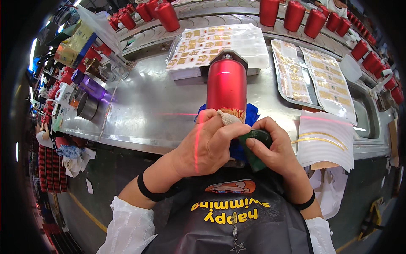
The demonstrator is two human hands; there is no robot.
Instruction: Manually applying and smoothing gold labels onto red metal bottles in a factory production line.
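Your R hand (281,148), thumb & fingers nearly closed, grips a green piece (254,157); your L (205,144), fingers curled, pinches a beige cloth (229,118) at the red bottle's (227,86) near end, nr the table's (146,103) front edge. Printed sheet (211,45) twd far edge.

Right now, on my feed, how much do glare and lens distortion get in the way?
Head view: bright glare patches on the smooth silver metal worktop; head view: a pale sheen on the glossy red metallic cylinder, outline clear; head view: a thin red light streak crosses the left hand; head view: worktop edges bow, and corners fall to black.
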